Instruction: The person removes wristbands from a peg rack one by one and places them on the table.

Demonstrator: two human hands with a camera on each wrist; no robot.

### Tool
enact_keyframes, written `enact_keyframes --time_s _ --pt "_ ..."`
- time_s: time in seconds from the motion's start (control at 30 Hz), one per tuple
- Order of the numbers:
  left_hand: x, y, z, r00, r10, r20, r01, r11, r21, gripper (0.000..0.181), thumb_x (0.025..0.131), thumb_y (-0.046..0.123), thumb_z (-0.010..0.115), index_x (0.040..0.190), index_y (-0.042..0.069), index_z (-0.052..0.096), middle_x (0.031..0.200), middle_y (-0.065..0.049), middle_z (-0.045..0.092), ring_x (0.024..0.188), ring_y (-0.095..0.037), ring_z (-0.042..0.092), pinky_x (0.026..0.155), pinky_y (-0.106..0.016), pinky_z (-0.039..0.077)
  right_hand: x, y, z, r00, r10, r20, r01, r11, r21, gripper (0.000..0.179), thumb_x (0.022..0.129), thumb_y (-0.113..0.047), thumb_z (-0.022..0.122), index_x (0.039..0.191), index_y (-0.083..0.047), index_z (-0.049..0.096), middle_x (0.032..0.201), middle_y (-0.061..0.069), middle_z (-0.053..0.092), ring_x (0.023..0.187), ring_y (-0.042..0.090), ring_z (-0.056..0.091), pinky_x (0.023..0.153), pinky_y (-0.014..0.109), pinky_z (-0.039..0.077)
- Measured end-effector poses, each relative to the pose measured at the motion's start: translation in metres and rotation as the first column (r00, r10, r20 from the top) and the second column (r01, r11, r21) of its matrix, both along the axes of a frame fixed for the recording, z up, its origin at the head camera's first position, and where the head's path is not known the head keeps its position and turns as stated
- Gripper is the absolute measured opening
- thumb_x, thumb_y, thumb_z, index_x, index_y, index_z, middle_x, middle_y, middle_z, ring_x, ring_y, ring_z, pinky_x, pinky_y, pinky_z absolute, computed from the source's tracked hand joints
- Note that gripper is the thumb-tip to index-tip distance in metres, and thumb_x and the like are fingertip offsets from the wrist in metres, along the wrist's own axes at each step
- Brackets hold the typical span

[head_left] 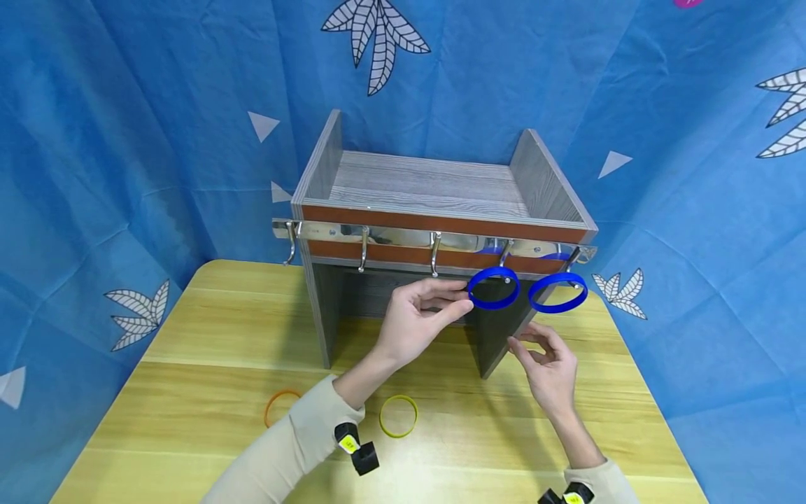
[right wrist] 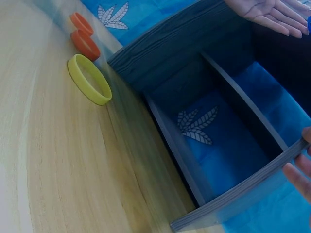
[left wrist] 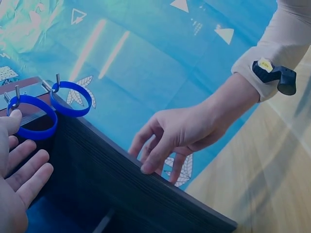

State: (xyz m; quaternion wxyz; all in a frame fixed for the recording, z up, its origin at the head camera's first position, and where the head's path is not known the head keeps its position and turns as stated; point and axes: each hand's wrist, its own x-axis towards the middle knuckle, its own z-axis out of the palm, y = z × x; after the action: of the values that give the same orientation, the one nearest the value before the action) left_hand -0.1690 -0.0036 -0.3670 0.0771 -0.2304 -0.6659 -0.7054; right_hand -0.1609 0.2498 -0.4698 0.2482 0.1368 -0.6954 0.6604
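Note:
Two blue wristbands hang from the hooks at the right end of a metal hook rail (head_left: 403, 238) on a grey wooden shelf (head_left: 422, 178). My left hand (head_left: 420, 318) is at the inner blue wristband (head_left: 493, 306), its thumb touching the band's left edge. In the left wrist view the other fingers stretch out with nothing in them. Farther right hangs the outer blue wristband (head_left: 557, 306), apart from both hands. Below it, my right hand (head_left: 548, 367) grips the edge of the shelf's right side panel (left wrist: 116, 165) between thumb and fingers.
A yellow wristband (head_left: 399, 417) lies on the wooden table (head_left: 208, 329). Two orange wristbands, one at the back (right wrist: 81, 23) and one nearer (right wrist: 85, 44), lie beyond it. Blue patterned cloth (head_left: 189, 105) surrounds the table. More hooks (head_left: 364, 248) line the rail leftward.

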Motion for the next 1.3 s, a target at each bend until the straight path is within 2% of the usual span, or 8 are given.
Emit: enact_keyframes --time_s 0.17,0.37,0.47,0.63,0.73,1.07,1.3 --pt "-0.001 0.0034 0.0007 1.0 -0.007 0.0 0.007 1.0 -0.012 0.026 0.093 0.004 0.079 0.119 0.0 0.076 0.11 -0.022 0.08 0.088 -0.004 0.077 0.08 -0.027 0.069 0.0009 -0.0011 0.0003 1.0 0.006 -0.007 -0.006 1.0 -0.008 0.032 0.086 0.022 0.07 0.117 0.021 0.063 0.101 -0.01 0.076 0.088 0.002 0.074 0.069 0.017 0.066" --pt "-0.0029 0.0062 0.002 1.0 -0.006 0.008 0.006 1.0 -0.015 0.024 0.093 0.005 0.079 0.117 -0.001 0.077 0.11 -0.022 0.08 0.084 0.002 0.075 0.077 -0.027 0.069 0.0013 -0.0004 -0.0003 1.0 -0.016 -0.006 0.016 0.999 0.03 0.031 0.089 0.014 0.074 0.118 0.02 0.064 0.1 -0.013 0.076 0.088 0.003 0.074 0.069 0.016 0.066" --pt "-0.0036 0.0067 0.0023 1.0 -0.013 0.018 0.013 1.0 -0.008 0.023 0.093 0.003 0.079 0.114 -0.003 0.077 0.108 -0.023 0.08 0.083 -0.006 0.078 0.076 -0.028 0.07 0.0013 0.0 -0.0002 1.0 -0.022 -0.002 0.022 0.999 0.036 0.031 0.09 0.01 0.076 0.118 0.019 0.065 0.1 -0.013 0.076 0.087 0.004 0.073 0.07 0.017 0.066" --pt "-0.0042 0.0074 0.0035 1.0 -0.016 0.018 0.016 1.0 0.0 0.021 0.092 0.002 0.079 0.111 -0.007 0.076 0.106 -0.026 0.079 0.086 -0.032 0.081 0.075 -0.032 0.07 0.0013 0.0 -0.0001 1.0 -0.007 -0.011 0.007 1.0 0.03 0.032 0.09 0.008 0.077 0.118 0.019 0.065 0.101 -0.01 0.077 0.087 0.004 0.074 0.07 0.018 0.067" --pt "-0.0045 0.0077 0.0042 1.0 -0.02 0.017 0.02 1.0 0.004 0.021 0.092 0.002 0.079 0.111 -0.008 0.076 0.106 -0.027 0.079 0.087 -0.041 0.08 0.076 -0.034 0.071 0.0013 -0.0001 -0.0008 1.0 -0.003 -0.014 0.004 1.0 0.026 0.032 0.09 0.009 0.077 0.118 0.02 0.064 0.101 -0.011 0.077 0.087 0.004 0.073 0.069 0.018 0.067" --pt "-0.003 0.0077 0.0067 1.0 -0.023 0.002 0.023 0.999 0.025 0.02 0.093 -0.002 0.077 0.11 -0.011 0.074 0.106 -0.03 0.078 0.089 -0.05 0.077 0.076 -0.034 0.071 0.0011 0.0003 -0.0001 1.0 -0.007 -0.007 0.007 1.0 0.027 0.032 0.088 0.015 0.075 0.118 0.021 0.064 0.101 -0.012 0.077 0.087 0.003 0.074 0.069 0.018 0.067" --pt "-0.002 0.0074 0.0076 1.0 -0.028 0.006 0.027 0.998 0.056 0.02 0.094 -0.003 0.075 0.112 -0.01 0.074 0.105 -0.032 0.077 0.09 -0.05 0.077 0.077 -0.034 0.071 0.0001 0.0014 -0.0025 1.0 -0.008 -0.018 0.009 0.999 0.033 0.032 0.089 0.014 0.074 0.119 0.02 0.064 0.103 -0.011 0.076 0.089 0.003 0.074 0.069 0.017 0.066"
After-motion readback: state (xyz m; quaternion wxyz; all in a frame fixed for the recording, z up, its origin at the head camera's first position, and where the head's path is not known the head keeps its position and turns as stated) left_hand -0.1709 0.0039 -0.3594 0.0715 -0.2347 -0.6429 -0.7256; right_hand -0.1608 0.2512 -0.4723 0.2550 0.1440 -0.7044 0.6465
